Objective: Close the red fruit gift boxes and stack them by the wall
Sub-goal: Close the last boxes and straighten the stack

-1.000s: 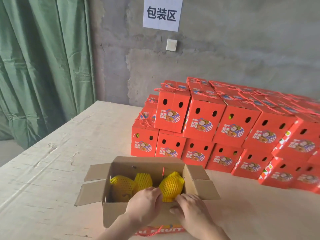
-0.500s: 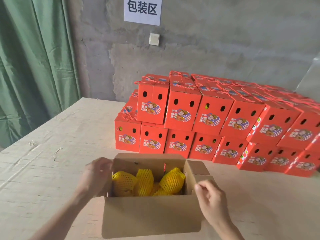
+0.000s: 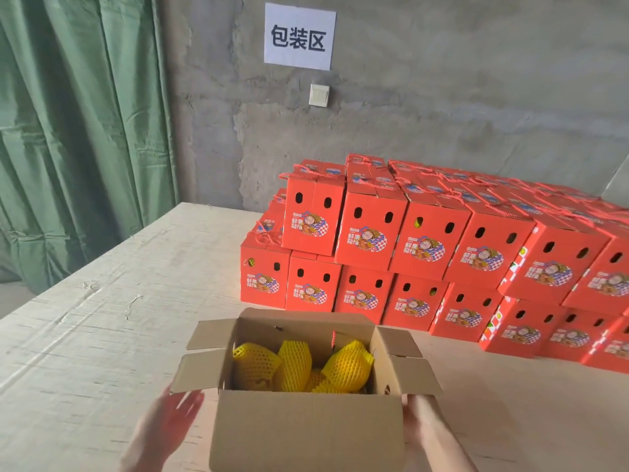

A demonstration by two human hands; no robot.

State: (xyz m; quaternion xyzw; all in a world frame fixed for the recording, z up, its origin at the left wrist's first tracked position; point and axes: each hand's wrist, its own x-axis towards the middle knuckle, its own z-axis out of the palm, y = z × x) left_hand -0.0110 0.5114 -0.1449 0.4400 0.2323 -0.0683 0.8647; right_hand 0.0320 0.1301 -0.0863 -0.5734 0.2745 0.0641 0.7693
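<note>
Cardboard box, flaps open, 3 netted fruits showing. My L hand beside it, fingers spread; R hand at its side, fingers can't tell. Red boxes: 2 tiers.

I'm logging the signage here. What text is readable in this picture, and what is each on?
"包装区": white sign on the wall.
"鲜果": label on the red boxes; its second line and the small word above are too blurred.
Open box: no text shows.
</note>
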